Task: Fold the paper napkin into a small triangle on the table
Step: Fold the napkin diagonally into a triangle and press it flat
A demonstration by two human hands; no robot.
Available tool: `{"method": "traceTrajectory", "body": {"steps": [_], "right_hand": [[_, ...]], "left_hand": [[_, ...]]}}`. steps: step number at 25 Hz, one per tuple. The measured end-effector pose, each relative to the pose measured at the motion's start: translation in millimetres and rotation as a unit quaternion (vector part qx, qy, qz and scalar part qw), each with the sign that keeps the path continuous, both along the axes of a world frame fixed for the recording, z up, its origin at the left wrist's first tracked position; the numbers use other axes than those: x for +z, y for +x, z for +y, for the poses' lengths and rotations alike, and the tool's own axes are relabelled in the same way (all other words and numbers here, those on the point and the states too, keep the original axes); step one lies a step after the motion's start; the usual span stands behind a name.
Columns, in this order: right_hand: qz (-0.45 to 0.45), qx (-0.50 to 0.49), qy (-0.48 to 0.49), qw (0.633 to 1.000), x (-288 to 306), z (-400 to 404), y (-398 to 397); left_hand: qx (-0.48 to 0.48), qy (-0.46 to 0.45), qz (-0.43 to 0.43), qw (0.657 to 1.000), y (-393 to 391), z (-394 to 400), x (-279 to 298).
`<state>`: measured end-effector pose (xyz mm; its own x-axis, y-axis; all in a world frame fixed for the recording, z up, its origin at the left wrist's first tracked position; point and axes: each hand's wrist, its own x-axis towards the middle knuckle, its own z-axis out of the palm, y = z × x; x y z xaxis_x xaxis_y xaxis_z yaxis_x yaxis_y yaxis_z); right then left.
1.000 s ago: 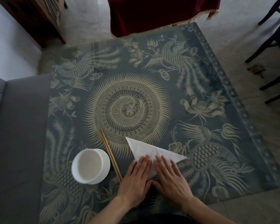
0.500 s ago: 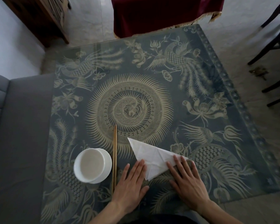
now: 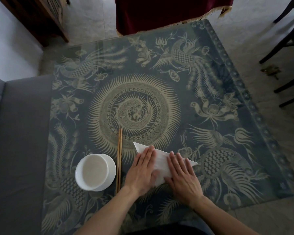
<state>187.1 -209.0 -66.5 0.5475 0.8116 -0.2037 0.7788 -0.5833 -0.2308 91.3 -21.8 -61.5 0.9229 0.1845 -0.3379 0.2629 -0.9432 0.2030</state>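
— What carries everything here?
— A square table (image 3: 244,106) under a glossy top, covered in a dark blue pattern of pale birds and flowers with a round sunburst medallion in the middle.
— And what lies on it?
— Near the front edge, a white bowl (image 3: 95,172) stands to the left. Just right of it, a pair of wooden chopsticks (image 3: 119,158) lies side by side, pointing away towards the medallion. Right of those, a white paper napkin (image 3: 161,165) lies flat in a triangle, with two flat hands resting on it.
— Do bowl and chopsticks touch?
— Very close; I can't tell.
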Motion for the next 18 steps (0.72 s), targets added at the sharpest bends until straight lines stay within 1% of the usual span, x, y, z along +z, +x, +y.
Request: {"method": "traceTrajectory", "body": {"steps": [3,7,9,12,14,16,18], "right_hand": [[-0.003,-0.034,0.004,0.999,1.8,-15.7,12.1],[-0.003,-0.063,-0.009,0.998,6.7,-26.4,18.0],[0.0,-0.056,-0.004,0.998,8.0,-20.8,11.0],[0.011,0.018,0.003,1.0,2.8,-11.8,-8.8],[0.014,0.036,-0.001,0.999,0.0,-12.1,-14.7],[0.006,0.017,-0.002,1.0,-1.5,-18.3,-10.1],[-0.003,-0.033,-0.002,0.999,-0.7,-29.0,1.9]], "left_hand": [[0.058,0.028,-0.007,0.998,-5.9,15.8,-0.2],[0.078,0.032,-0.009,0.996,-6.7,20.9,2.2],[0.05,0.015,-0.022,0.998,-6.0,12.2,3.2],[-0.065,-0.003,-0.039,0.997,-8.8,-14.2,-0.7],[-0.084,-0.001,-0.034,0.996,-11.9,-23.2,-2.0],[-0.04,0.009,-0.027,0.999,-15.9,-16.8,-2.5],[0.024,0.021,-0.016,0.999,-19.0,-0.8,-1.5]]}}
